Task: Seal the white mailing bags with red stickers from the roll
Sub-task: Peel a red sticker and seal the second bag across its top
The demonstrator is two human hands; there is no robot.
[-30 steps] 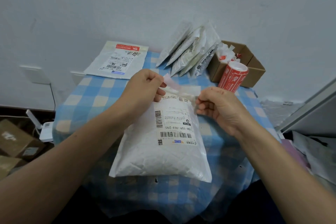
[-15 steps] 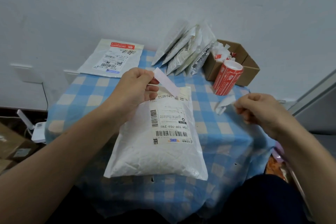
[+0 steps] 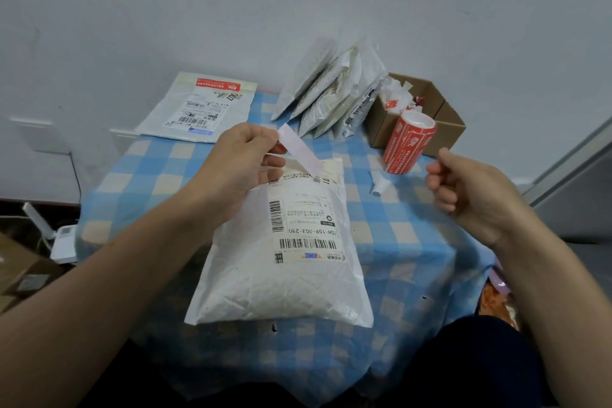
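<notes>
Left hand (image 3: 243,159) is pinching one end of a pale strip (image 3: 299,151) between thumb and fingers, just above the top edge of the white mailing bag (image 3: 281,275), which is lying label-up on the blue checked counter (image 3: 397,232). Right hand (image 3: 470,189) is hovering to the bag's right, fingers curled and holding nothing, near the red sticker roll (image 3: 410,146) standing beside a cardboard box (image 3: 445,121).

On white mailing bag (image 3: 281,285), shipping label (image 3: 304,225) carries code 15H-159-A03-290 beside barcode, EMS logo in blue and orange, and large "01" at far edge, all upside down to camera. Beyond bag, left: flat bag (image 3: 198,109) labelled "007". Beyond bag, right: red sticker roll (image 3: 409,146), white print illegible.
</notes>
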